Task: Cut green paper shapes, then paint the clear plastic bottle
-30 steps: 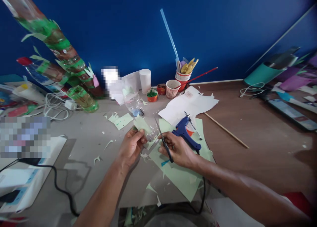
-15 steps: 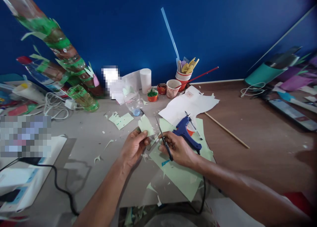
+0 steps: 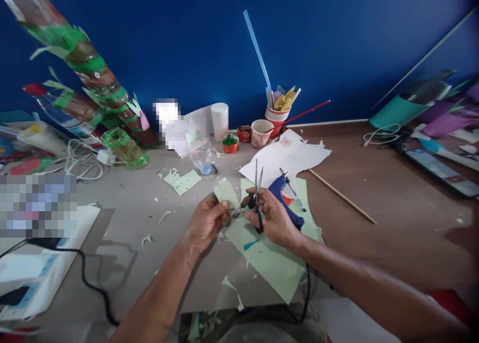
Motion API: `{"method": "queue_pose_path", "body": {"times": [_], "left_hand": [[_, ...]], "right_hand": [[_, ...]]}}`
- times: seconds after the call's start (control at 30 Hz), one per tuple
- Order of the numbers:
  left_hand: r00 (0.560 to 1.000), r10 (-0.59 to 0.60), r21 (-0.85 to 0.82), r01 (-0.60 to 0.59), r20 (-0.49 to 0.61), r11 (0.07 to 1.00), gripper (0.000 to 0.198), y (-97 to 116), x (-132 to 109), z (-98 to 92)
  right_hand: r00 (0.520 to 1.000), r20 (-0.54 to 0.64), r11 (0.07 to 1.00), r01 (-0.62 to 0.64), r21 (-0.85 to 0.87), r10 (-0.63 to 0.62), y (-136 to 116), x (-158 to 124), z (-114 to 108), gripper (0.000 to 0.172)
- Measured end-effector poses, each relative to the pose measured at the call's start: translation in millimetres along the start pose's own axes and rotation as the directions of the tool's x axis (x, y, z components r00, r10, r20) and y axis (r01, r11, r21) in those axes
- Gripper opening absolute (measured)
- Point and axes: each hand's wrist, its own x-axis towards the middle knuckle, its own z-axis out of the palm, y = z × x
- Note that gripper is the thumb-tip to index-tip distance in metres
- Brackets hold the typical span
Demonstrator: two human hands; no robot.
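Between the thumb and fingers of my left hand (image 3: 207, 216) is a small piece of light green paper (image 3: 226, 192) with a cut, lobed top edge. My right hand (image 3: 275, 215) grips black-handled scissors (image 3: 257, 193), whose blades point up and stand slightly apart, clear of the paper. Under my right hand lies a larger light green sheet (image 3: 279, 278), with a blue glue gun (image 3: 279, 193) resting on its upper part. Another cut green piece (image 3: 183, 181) lies on the table beyond my left hand. Small paper scraps are scattered around.
A wooden stick (image 3: 342, 195) lies to the right, past a torn white sheet (image 3: 284, 156). Paint cups and a cup of tools (image 3: 277, 116) stand by the blue wall. At left rise painted plastic bottles (image 3: 108, 86); a black cable (image 3: 88, 278) runs below. A phone (image 3: 441, 173) lies far right.
The scissors have swung upright and their blades have parted, with my right hand's fingers shifting on the handles. My left hand and its paper piece have moved slightly right.
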Motion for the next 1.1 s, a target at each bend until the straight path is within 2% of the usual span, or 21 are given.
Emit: {"method": "queue_pose_path", "body": {"times": [0.2, 0.33, 0.47, 0.6, 0.73, 0.87, 0.97, 1.1], "left_hand": [[0.989, -0.075, 0.136, 0.057, 0.127, 0.989, 0.028, -11.0, -1.9, 1.0], [0.986, -0.071, 0.209, 0.039, 0.149, 0.977, 0.026, -13.2, -1.8, -1.5], [0.985, -0.050, 0.212, 0.014, 0.166, 0.977, 0.027, -12.3, -3.3, -2.3], [0.990, -0.030, 0.201, 0.002, 0.139, 0.980, 0.030, -12.0, -4.1, -1.0], [0.993, -0.009, 0.211, -0.016, 0.120, 0.977, 0.028, -12.3, -3.6, -1.4], [0.996, 0.012, 0.305, -0.038, 0.087, 0.951, 0.024, -11.6, -4.9, -1.0], [0.997, 0.050, 0.373, -0.070, 0.063, 0.925, 0.023, -9.9, -5.4, 0.5], [0.996, 0.090, 0.363, -0.090, 0.018, 0.927, 0.025, -6.0, -3.7, 0.1]], "right_hand": [[1.000, -0.005, 1.000, 0.027, -0.002, -0.027, -2.6, -2.7, 3.2, 0.038], [1.000, 0.006, 0.999, 0.017, 0.047, -0.018, -8.4, -1.2, 1.6, 0.037], [1.000, 0.005, 0.999, -0.011, 0.049, 0.011, -10.2, -0.2, 0.2, 0.039], [0.999, 0.014, 0.999, -0.037, 0.025, 0.037, -7.2, -0.5, 0.7, 0.039], [0.997, 0.022, 0.995, -0.070, 0.070, 0.068, -5.5, 0.8, 1.3, 0.041], [0.992, 0.047, 0.983, -0.124, 0.132, 0.119, -7.2, 2.1, -1.3, 0.043], [0.994, 0.039, 0.983, -0.105, 0.150, 0.100, -8.9, 1.7, -4.3, 0.042], [0.997, 0.025, 0.988, -0.071, 0.135, 0.068, -8.0, 1.3, -4.4, 0.040]]}}
